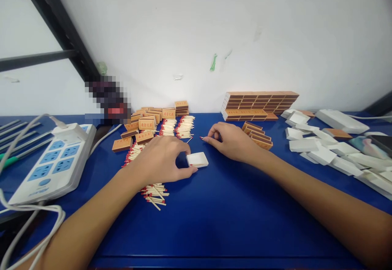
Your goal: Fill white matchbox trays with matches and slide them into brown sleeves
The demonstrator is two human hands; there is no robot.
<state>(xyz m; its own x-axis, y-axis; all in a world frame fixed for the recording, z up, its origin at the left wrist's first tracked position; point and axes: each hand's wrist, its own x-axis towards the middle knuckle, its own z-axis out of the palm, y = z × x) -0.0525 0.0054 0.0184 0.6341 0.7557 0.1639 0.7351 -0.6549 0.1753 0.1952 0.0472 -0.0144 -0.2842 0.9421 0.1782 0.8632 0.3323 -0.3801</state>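
Observation:
My left hand (163, 159) grips the left end of a small white matchbox tray (197, 159) between thumb and fingers; at least one match lies along the tray's near inner side. To the right and a little farther back, my right hand (226, 139) pinches what looks like a match (202, 138), its red head showing at the fingertips. Piles of red-headed matches (184, 127) lie behind the tray, and another pile (156, 194) spreads out below my left hand. Orange matchboxes (147, 123) are heaped behind my left hand.
Stacked matchboxes (260, 102) stand against the wall, with a few leaning boxes (259, 135) beside my right hand. Several white trays (321, 153) cover the right side, near a white device (341, 121). A power strip (55, 164) with cables lies left on the blue table (226, 225).

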